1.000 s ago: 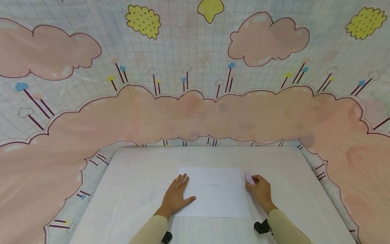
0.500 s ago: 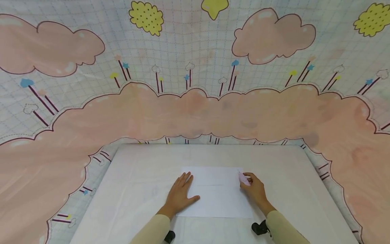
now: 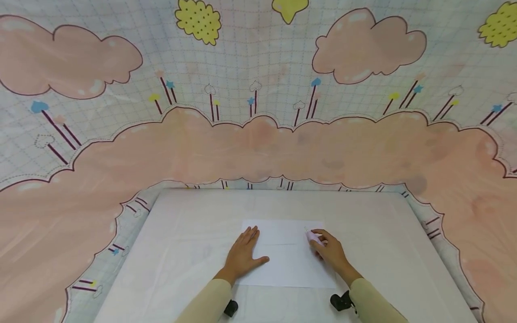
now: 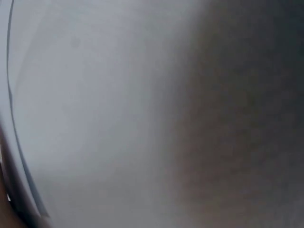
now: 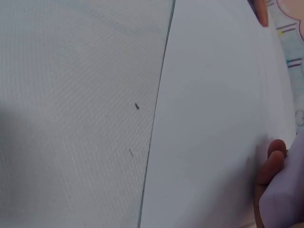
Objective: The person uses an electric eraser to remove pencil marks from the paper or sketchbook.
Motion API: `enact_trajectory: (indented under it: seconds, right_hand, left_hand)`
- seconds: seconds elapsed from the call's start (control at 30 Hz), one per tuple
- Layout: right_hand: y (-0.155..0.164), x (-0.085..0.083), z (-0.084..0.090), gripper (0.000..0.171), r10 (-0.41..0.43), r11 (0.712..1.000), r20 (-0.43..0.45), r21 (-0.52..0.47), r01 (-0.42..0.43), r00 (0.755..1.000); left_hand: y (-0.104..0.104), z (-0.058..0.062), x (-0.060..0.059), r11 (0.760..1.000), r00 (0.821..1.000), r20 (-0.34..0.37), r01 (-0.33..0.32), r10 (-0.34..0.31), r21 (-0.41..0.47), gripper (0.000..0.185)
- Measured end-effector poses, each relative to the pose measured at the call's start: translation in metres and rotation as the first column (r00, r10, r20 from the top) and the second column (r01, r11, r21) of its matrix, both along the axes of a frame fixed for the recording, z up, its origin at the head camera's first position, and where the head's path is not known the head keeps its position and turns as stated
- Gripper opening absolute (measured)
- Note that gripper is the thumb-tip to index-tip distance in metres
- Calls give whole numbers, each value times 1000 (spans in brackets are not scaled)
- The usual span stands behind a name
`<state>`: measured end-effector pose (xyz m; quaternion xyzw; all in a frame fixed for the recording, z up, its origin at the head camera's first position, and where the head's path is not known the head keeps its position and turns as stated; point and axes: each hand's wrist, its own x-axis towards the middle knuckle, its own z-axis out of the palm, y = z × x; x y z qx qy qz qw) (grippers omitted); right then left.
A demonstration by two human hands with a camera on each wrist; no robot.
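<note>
A white paper sheet [image 3: 286, 271] lies on the table, with a thin dark line [image 3: 278, 244] across its upper middle. My left hand [image 3: 243, 255] rests on the sheet's left side, fingers extended and thumb spread. Over the right part of the paper, my right hand [image 3: 332, 253] holds a small lilac plastic object [image 3: 314, 237], its narrow pale tip pointing up and left. The right wrist view shows its smooth body [image 5: 285, 194] beside curled fingers [image 5: 270, 167]. Whether the tip touches the paper, I cannot tell. The left wrist view is mostly blurred.
The white-covered table [image 3: 194, 211] extends around the sheet. A backdrop [image 3: 258, 148] printed with peach clouds stands behind it. Dark specks [image 5: 137, 106] lie near the paper's edge in the right wrist view. Black wrist devices [image 3: 341, 301] sit at both sleeves.
My right hand has moved left with the lilac object, from beside the paper's right edge to over the sheet. The left hand stays on the paper; the head view has shifted slightly.
</note>
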<state>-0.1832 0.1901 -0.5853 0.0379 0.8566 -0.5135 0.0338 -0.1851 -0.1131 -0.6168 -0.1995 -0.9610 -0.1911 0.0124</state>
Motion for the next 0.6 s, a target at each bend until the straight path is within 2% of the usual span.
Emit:
enact_trajectory:
  seconds: [0.23, 0.47, 0.6]
  right_hand:
    - [2, 3, 0, 33, 67, 996, -8, 66, -67, 998]
    - [5, 3, 4, 33, 130, 985, 9, 113, -130, 992]
    - [8, 3, 2, 33, 157, 975, -11, 161, -153, 988]
  left_hand:
    - [2, 1, 2, 999, 1000, 26, 12, -10, -39, 96]
    - [2, 1, 1, 996, 1000, -1, 10, -11, -93, 95]
    - [1, 1, 1, 995, 1000, 10, 13, -12, -100, 95]
